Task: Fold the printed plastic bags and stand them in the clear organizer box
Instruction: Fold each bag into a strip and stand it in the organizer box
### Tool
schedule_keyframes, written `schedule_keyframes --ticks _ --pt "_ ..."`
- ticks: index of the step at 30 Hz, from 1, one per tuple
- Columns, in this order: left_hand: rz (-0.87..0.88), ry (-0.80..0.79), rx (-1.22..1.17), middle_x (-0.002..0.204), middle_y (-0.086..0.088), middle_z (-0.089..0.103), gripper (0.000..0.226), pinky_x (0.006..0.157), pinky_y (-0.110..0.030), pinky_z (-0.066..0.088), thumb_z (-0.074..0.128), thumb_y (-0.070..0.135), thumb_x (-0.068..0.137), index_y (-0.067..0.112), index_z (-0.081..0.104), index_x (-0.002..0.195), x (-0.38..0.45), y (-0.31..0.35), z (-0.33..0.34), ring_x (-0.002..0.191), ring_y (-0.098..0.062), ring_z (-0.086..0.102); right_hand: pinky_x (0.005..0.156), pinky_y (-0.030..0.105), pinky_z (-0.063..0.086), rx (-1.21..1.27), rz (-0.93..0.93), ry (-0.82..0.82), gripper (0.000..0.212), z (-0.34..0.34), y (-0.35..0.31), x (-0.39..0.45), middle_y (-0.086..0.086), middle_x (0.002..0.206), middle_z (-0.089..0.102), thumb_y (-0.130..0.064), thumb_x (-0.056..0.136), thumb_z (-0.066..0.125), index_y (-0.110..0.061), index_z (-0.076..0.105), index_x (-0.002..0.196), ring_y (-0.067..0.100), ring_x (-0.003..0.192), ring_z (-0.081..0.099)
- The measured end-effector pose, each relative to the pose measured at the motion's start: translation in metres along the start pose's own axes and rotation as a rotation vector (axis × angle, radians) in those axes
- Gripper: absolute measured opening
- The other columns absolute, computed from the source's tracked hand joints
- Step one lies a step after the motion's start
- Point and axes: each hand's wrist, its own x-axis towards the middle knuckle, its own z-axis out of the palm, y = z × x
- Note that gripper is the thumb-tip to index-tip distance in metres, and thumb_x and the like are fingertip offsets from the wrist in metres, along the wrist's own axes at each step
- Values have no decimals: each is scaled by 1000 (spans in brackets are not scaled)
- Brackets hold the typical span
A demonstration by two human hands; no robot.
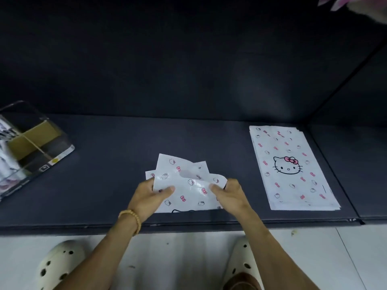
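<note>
Left hand (149,194), right hand (228,193) pinch bag (188,185) edges.

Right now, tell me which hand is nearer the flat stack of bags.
Right. The right hand holds the bag being folded just left of the stack; the left hand is farther left.

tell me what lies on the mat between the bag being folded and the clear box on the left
Nothing: in the head view, the dark mat is bare between the bag held in both hands and the clear organizer box.
</note>
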Motion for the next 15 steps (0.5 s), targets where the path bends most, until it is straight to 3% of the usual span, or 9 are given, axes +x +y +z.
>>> schedule_keyframes --ticks 2,4,6,8,11,15 --pt "-61 43 225 71 1 70 14 64 -27 52 67 21 86 11 67 76 -3 -14 -4 71 -19 67 61 29 57 5 23 15 12 12 -1 5 -8 82 71 -29 86 62 -20 68 91 14 76 68" --pt "-104 126 352 52 0 49 34 51 -25 39 65 19 85 8 48 58 -5 -26 -5 53 -21 46 57 27 55 11 45 -1 18 22 1 7 -9 87 71 -29 80 71 -23 64 95 12 80 69" --pt "-118 182 369 55 -8 39 37 52 -27 31 64 18 85 3 41 60 -6 -33 -5 55 -21 34 63 26 54 21 86 12 24 29 4 9 -9 87 70 -24 77 75 -20 61 96 11 80 68" --pt "-113 216 392 59 -16 44 33 57 -29 35 63 20 85 -3 47 65 -5 -35 -4 59 -22 34 60 26 47 -46 108 69 6 33 6 12 -6 72 63 -17 82 64 -14 59 80 15 66 58" --pt "-66 304 453 49 -4 39 47 60 -32 41 59 29 92 11 40 53 -10 -36 -6 55 -27 41 50 26 31 -151 120 125 25 37 6 16 0 59 40 -18 85 53 -13 40 64 19 55 35" --pt "-135 272 705 62 -3 55 44 61 -28 45 59 39 90 18 43 55 -14 -38 -8 66 -26 56 49 26 27 -235 119 160 24 41 3 17 3 59 36 -19 82 56 -14 42 63 20 56 31"
